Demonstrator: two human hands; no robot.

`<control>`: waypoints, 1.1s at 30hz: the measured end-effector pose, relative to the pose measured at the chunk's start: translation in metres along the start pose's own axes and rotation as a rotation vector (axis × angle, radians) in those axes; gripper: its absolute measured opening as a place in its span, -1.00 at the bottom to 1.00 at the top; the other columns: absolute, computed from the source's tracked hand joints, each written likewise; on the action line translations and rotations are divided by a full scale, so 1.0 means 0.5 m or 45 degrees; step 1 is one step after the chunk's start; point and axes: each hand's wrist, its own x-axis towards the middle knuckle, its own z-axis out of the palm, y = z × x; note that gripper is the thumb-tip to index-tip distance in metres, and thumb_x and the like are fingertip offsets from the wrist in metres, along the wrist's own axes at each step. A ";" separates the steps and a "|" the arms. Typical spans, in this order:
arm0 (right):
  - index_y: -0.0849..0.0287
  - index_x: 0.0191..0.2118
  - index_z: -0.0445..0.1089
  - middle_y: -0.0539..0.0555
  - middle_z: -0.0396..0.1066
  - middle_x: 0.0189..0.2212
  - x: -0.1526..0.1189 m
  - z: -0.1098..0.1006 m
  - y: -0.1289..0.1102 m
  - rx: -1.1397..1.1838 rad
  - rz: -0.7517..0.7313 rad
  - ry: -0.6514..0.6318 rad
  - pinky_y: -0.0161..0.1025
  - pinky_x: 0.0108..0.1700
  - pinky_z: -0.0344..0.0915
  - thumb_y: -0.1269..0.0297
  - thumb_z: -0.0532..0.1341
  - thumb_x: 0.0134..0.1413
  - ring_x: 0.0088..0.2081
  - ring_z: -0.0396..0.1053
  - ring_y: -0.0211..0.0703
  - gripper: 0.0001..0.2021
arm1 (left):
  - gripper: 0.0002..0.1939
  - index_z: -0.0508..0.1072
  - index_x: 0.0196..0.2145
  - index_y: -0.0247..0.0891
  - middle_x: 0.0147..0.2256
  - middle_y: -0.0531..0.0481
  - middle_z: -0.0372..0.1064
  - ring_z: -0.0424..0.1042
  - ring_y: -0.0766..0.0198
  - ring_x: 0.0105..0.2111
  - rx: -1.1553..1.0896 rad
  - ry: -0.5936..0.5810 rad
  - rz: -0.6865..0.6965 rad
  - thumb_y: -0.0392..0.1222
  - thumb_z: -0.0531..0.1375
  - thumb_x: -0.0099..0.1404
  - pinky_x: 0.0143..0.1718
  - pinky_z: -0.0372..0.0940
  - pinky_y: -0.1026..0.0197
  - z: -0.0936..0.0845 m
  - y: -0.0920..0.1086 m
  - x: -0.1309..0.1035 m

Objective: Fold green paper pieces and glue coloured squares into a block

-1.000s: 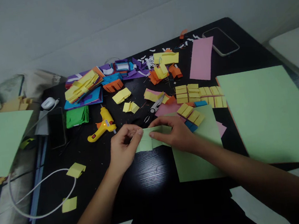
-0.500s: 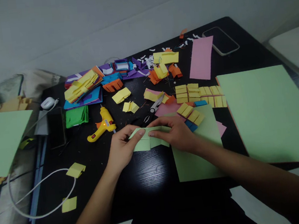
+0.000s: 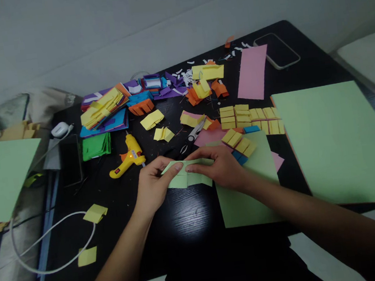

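A creased strip of light green paper is held between both hands above the black table. My left hand pinches its left part, thumb on top. My right hand grips it along the upper edge, thumb and fingers close to the left thumb; the fingertips behind the paper are hidden. Beneath my right wrist lies a light green sheet. Folded yellow pieces rest on that sheet's upper part. Scissors lie just beyond my hands.
A yellow glue gun lies left of my hands. Stacked coloured papers and scraps line the back. Large green sheets cover the right side, near a pink sheet. A white cable loops at the left.
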 end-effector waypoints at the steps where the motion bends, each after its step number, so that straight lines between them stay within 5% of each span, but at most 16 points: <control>1: 0.10 -0.23 0.67 0.02 0.71 -0.26 0.000 0.000 0.001 0.001 0.002 0.001 -0.18 -0.06 0.53 0.22 0.48 0.11 -0.18 0.65 -0.07 -0.87 | -0.70 0.59 -0.44 -0.26 -0.55 0.06 0.48 0.37 0.35 -0.56 -0.006 -0.002 -0.007 0.03 0.46 0.22 -0.53 0.28 0.33 0.000 0.000 0.000; 33: 0.12 -0.25 0.65 0.04 0.70 -0.26 0.001 0.000 -0.002 -0.007 -0.003 -0.034 -0.16 -0.05 0.52 0.14 0.40 0.23 -0.17 0.63 -0.08 -0.84 | -0.68 0.61 -0.43 -0.26 -0.53 0.02 0.54 0.44 0.32 -0.57 -0.082 -0.034 -0.104 0.05 0.49 0.18 -0.54 0.33 0.31 -0.002 -0.011 0.001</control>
